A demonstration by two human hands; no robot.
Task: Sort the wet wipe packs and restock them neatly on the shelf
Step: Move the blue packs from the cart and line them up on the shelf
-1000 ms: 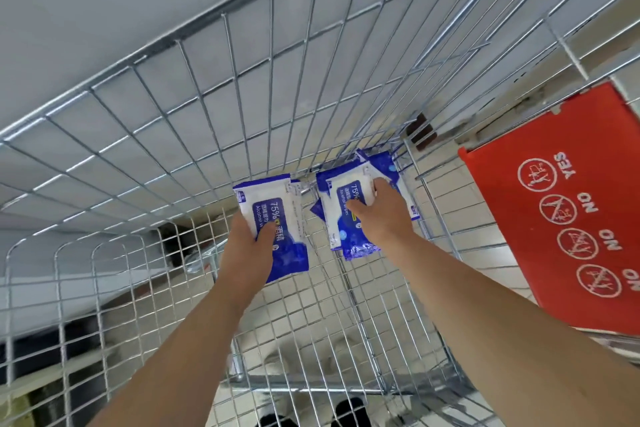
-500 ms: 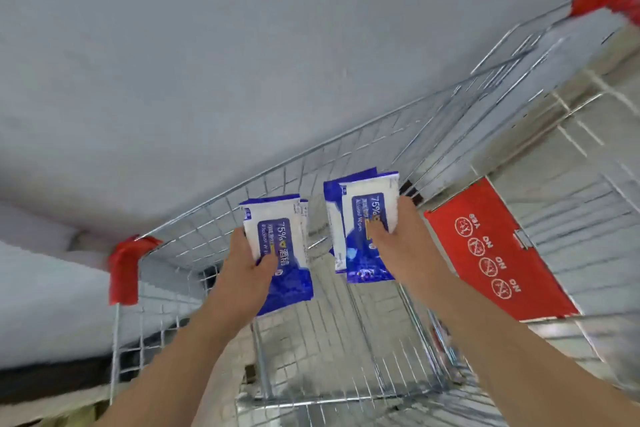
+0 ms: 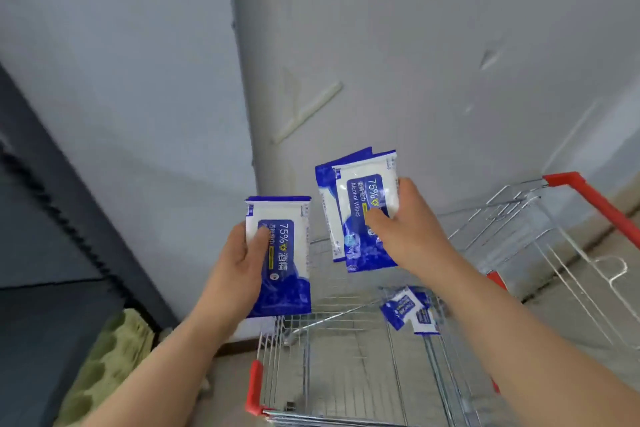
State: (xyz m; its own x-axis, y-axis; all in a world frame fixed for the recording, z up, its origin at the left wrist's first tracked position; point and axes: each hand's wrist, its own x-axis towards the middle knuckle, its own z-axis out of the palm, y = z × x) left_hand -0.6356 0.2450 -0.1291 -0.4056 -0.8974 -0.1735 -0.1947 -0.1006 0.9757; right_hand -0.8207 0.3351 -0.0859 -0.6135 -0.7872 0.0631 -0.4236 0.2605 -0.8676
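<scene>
Left hand [image 3: 242, 263] grips one wipe pack [image 3: 282, 253], thumb across its front, above the cart [image 3: 254, 388] at its left rim. Right hand [image 3: 410, 230] pinches two overlapped packs [image 3: 360, 208] over the basket. Two loose packs [image 3: 408, 310], blurred, lie near the cart's right wall.

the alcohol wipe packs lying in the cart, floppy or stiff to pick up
Cart packs: probably pliable, not limp: the matching pack in the left hand stands flat and upright. Likely light: the right hand grips two packs at once.
</scene>
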